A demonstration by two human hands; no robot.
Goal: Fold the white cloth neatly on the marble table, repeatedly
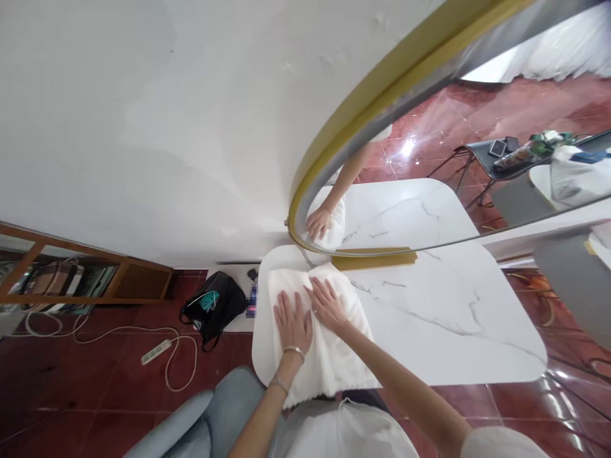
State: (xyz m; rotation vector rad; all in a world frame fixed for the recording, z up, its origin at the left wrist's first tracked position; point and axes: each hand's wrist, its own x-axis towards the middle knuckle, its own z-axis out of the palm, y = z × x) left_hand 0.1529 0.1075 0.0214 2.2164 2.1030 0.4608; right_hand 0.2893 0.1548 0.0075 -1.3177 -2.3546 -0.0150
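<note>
Fluffy white terry towel (329, 343) lies on a smooth glossy marble-look table (429, 318); floor tiles (71, 394) shine red; mirror frame (382, 83) looks brushed gold.

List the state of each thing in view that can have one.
White fluffy towel: folded, flat on the table, near end over the edge.
Left hand: open, flat on the towel.
Right hand: open, flat on the towel.
White marble-look table: upright, bearing the towel.
Gold-framed round mirror: upright at the table's far edge.
Black bag: slumped on the floor.
White power strip: on the floor, cord trailing.

White wall (143, 127), gold-framed mirror (382, 83), glossy red tile floor (86, 394).
</note>
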